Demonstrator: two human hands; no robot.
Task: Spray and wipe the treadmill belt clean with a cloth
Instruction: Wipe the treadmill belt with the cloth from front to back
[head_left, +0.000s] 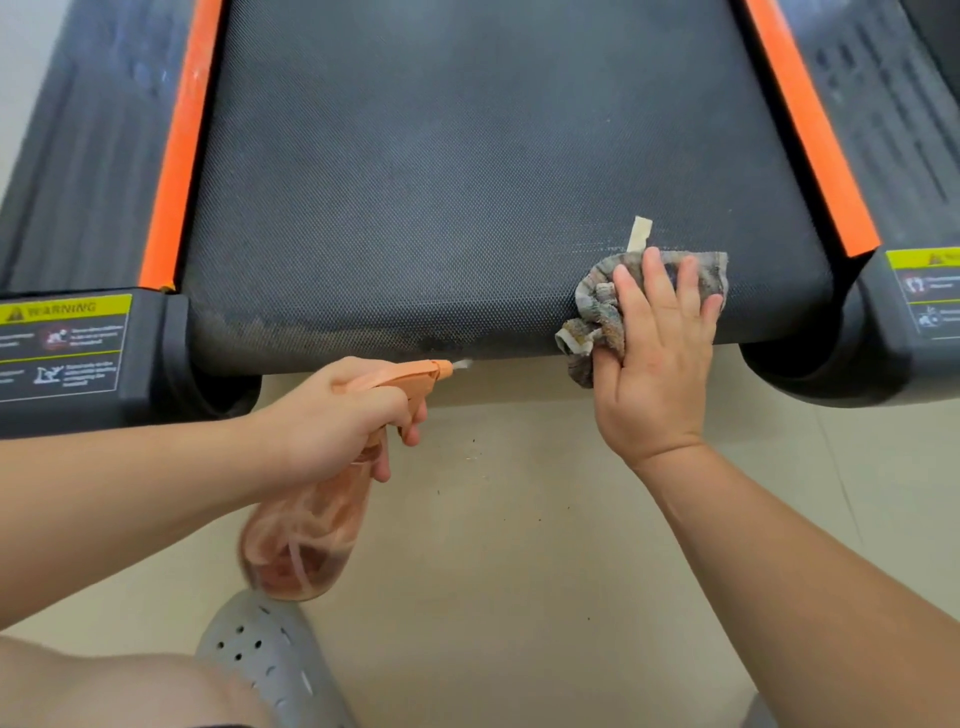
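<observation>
Treadmill belt (467, 182): right hand (657, 358), fingers spread, presses cloth (597, 312) at four o'clock; left hand (332, 415) clamps spray bottle (306, 540) at six.

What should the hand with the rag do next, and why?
Probably slide the cloth leftward along the near edge of the belt to the dark patch. The left hand aims the spray bottle there, mist at its nozzle, while the right hand presses the cloth down further right.
</observation>
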